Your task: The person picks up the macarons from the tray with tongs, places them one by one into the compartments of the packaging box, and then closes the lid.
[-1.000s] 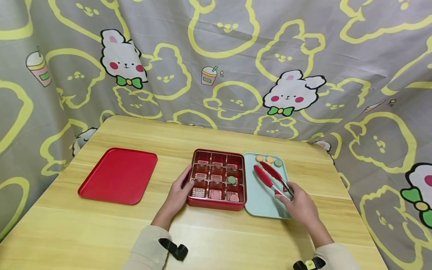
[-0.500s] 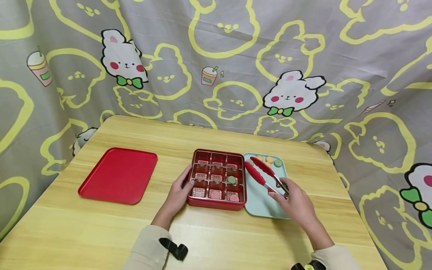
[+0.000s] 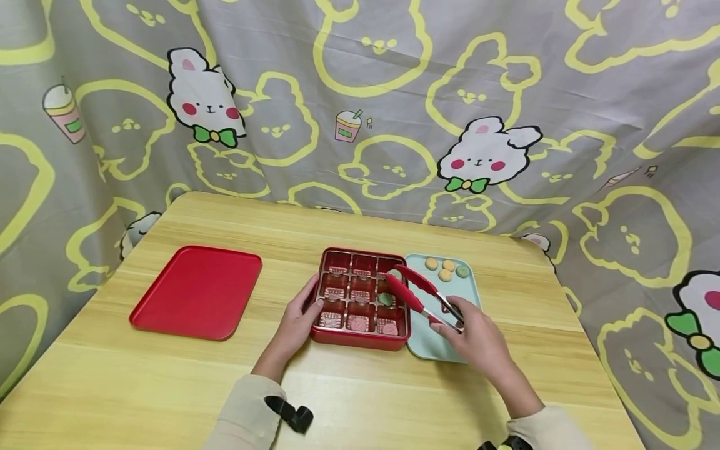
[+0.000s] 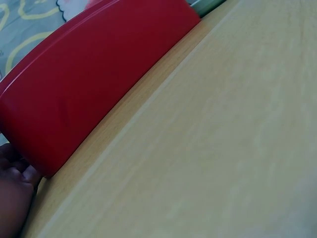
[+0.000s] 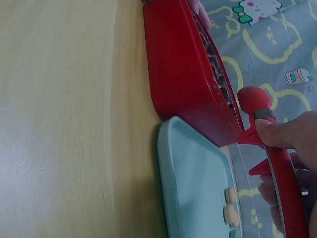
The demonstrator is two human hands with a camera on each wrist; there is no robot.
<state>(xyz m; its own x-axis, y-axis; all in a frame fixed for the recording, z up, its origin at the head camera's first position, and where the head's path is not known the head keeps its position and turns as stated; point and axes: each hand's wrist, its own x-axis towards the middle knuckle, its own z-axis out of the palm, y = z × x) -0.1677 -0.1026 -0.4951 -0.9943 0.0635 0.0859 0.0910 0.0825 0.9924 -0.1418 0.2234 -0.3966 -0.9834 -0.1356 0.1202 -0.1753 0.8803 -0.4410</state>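
Observation:
The left hand (image 3: 294, 324) grips the left side of the red compartment box (image 3: 360, 339), its thumb at the rim. Red-tipped tongs (image 3: 422, 281) are held in the right hand (image 3: 480, 342), their tips over the box's right column. A green round piece (image 3: 395, 274) is at the tips, over the back right compartment. Another green piece (image 3: 385, 299) lies in the middle right compartment. Pink round pieces sit in the front middle (image 3: 358, 324) and front right (image 3: 389, 328) compartments. In the right wrist view the thumb presses the tongs (image 5: 287, 193); their tips' load cannot be made out.
A light blue tray (image 3: 435, 347) adjoins the box's right side, with several tan pieces (image 3: 431, 264) and one green piece (image 3: 462, 271) near its back edge. A flat red lid or tray (image 3: 197, 294) lies on the left of the wooden table (image 3: 315, 400). A patterned curtain (image 3: 394, 125) hangs behind.
The right hand has moved left with the tongs, from above the blue tray to over the box, bringing a green piece along. The left hand and the box have stayed still.

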